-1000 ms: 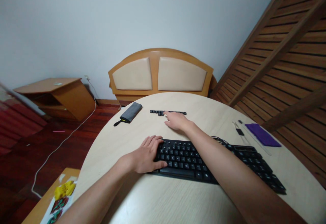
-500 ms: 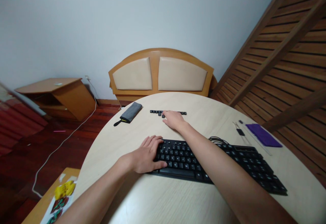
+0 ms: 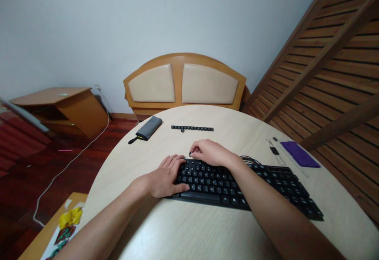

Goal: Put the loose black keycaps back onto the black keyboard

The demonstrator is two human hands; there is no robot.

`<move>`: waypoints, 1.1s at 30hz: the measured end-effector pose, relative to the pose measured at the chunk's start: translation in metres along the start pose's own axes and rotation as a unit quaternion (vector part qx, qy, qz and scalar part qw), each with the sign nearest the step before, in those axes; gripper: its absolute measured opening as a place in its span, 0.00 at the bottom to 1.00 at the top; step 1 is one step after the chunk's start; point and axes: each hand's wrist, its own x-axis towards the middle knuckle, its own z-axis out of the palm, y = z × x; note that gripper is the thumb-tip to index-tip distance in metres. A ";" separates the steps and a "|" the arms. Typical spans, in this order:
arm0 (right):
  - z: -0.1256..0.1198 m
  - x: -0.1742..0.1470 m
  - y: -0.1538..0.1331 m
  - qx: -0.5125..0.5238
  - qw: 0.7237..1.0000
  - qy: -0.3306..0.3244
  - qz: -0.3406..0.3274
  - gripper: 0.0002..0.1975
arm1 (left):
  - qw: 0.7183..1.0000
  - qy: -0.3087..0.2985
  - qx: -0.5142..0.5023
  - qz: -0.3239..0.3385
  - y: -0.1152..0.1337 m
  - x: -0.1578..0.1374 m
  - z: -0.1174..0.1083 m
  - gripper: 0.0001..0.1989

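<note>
A black keyboard (image 3: 204, 197) lies on the round pale wooden table (image 3: 177, 228). My left hand (image 3: 167, 177) rests on its left end, fingers spread along the edge and thumb over the lower keys. Above the keyboard's back edge, my right hand (image 3: 209, 152) pinches a small black keycap (image 3: 191, 154) between thumb and fingertips. Farther back lies a row of loose black keycaps (image 3: 195, 128), with a single keycap (image 3: 182, 130) just in front of it. My right forearm hides part of the keyboard's middle.
A grey cloth pouch (image 3: 148, 128) lies at the table's back left. To the right are a purple cloth (image 3: 300, 154), a wire tool with a black handle (image 3: 274, 150) and a thin rod. The keyboard's cable (image 3: 250, 160) is bunched behind it. A padded headboard (image 3: 185, 80) stands beyond.
My right hand has come back from the keycap row to the keyboard's back edge, carrying one keycap. My left hand stays on the keyboard. The view has shifted slightly.
</note>
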 end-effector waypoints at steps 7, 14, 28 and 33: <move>0.006 -0.015 0.006 0.092 0.994 -0.043 -0.040 0.09 | 1.000 0.002 0.001 0.002 0.000 -0.001 -0.001 0.38; 0.008 -0.015 0.000 0.049 0.997 -0.043 -0.044 0.10 | 1.000 -0.005 0.005 0.006 0.000 -0.001 -0.001 0.36; 0.004 -0.022 -0.013 -0.015 0.999 -0.035 -0.021 0.08 | 0.999 0.022 -0.001 0.026 -0.004 -0.001 0.002 0.36; 0.006 -0.022 -0.014 -0.033 0.999 -0.028 -0.014 0.08 | 0.999 0.026 -0.011 0.025 -0.005 -0.001 0.003 0.35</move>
